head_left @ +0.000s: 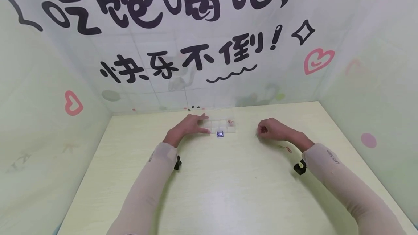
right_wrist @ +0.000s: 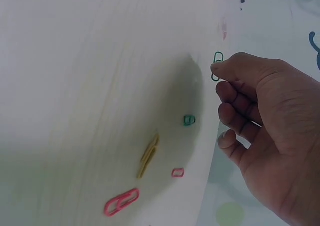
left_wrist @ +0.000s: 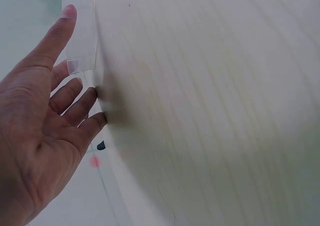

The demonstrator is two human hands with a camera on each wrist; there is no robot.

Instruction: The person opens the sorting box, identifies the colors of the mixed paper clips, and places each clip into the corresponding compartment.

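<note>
A clear divided box (head_left: 214, 127) lies near the back of the table, a red paper clip (head_left: 230, 122) in its right end and a blue label at its front. My left hand (head_left: 192, 125) holds the box's left end, thumb at the front and a finger behind; the left wrist view shows the thumb (left_wrist: 57, 38) along its side. Just right of the box, my right hand (head_left: 273, 129) pinches a green paper clip (right_wrist: 215, 78) between thumb and index finger, above the table. Its other fingers are curled.
Under the right hand lie a yellow paper clip (right_wrist: 148, 156), a red paper clip (right_wrist: 121, 202), a small green piece (right_wrist: 189, 120) and a small red piece (right_wrist: 178, 172). Printed curtains enclose the table (head_left: 212, 184) at the back and both sides.
</note>
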